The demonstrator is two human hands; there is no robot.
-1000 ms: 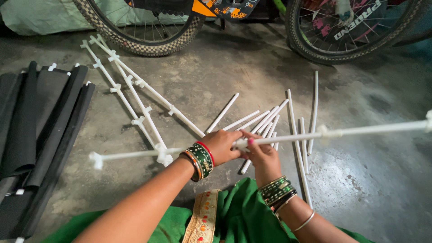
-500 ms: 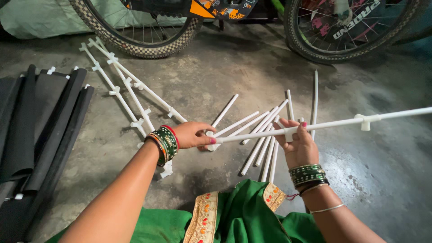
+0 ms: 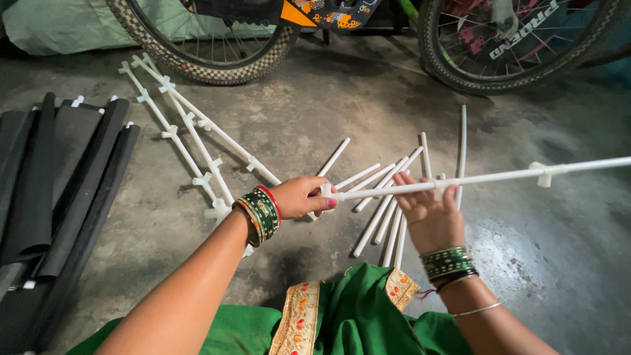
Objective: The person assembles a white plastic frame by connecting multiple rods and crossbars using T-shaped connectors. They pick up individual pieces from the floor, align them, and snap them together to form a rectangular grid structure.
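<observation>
The left hand (image 3: pixel 301 197) has its grip closed around the near end of a long white rod (image 3: pixel 486 178), fingers wrapped over the end piece so that the tip itself is hidden. The right hand (image 3: pixel 430 217) is under the same rod further along, palm up, with the fingers (image 3: pixel 452 192) curled loosely over it at a small white connector; that grip is only partly closed, more a cradle than a clamp. The rod is held up off the floor (image 3: pixel 315 112), almost level, and it runs away to the right out of the picture, with a second white connector (image 3: pixel 544 174) clipped on it well past the right hand.

Both wrists carry stacks of green and red bangles (image 3: pixel 260 213). Green cloth with a gold patterned border (image 3: pixel 342 315) lies below the hands, at the near edge of the view.

On the concrete floor directly under the hands lies a loose fan of short white rods (image 3: pixel 381 210), some touching each other. Further left, towards the far edge, several longer white rods fitted with connectors (image 3: pixel 197 141) lie side by side and crossing. A pile of black fabric strips (image 3: pixel 59 177) lies at the left edge of the floor. Two bicycle wheels (image 3: pixel 197 46) stand along the far edge.
</observation>
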